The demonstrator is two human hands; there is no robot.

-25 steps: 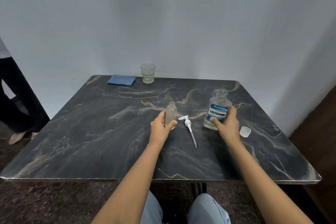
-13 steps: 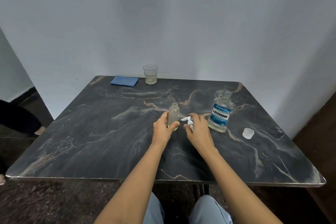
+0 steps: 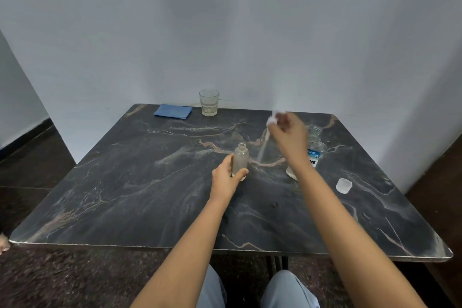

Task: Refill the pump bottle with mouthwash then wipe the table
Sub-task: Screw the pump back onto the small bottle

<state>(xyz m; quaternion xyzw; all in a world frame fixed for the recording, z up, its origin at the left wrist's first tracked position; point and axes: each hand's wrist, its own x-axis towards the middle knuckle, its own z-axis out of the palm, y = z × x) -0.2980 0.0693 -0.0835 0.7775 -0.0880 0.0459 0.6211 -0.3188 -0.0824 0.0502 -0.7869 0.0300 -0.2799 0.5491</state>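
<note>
A small frosted pump bottle stands upright and uncapped near the middle of the dark marble table. My left hand grips its lower part. My right hand holds the white pump head in the air, its dip tube hanging down to the right of the bottle, blurred by motion. Behind my right forearm stands the open mouthwash bottle, partly hidden. Its clear cap lies on the table to the right.
A folded blue cloth lies at the table's far edge, with a glass tumbler beside it holding a little pale liquid. A pale wall rises right behind the table. My knees show below the near edge.
My right hand let go of the mouthwash bottle, moved left to the pump head lying on the table, and has now lifted it up. The left hand stayed on the pump bottle.
</note>
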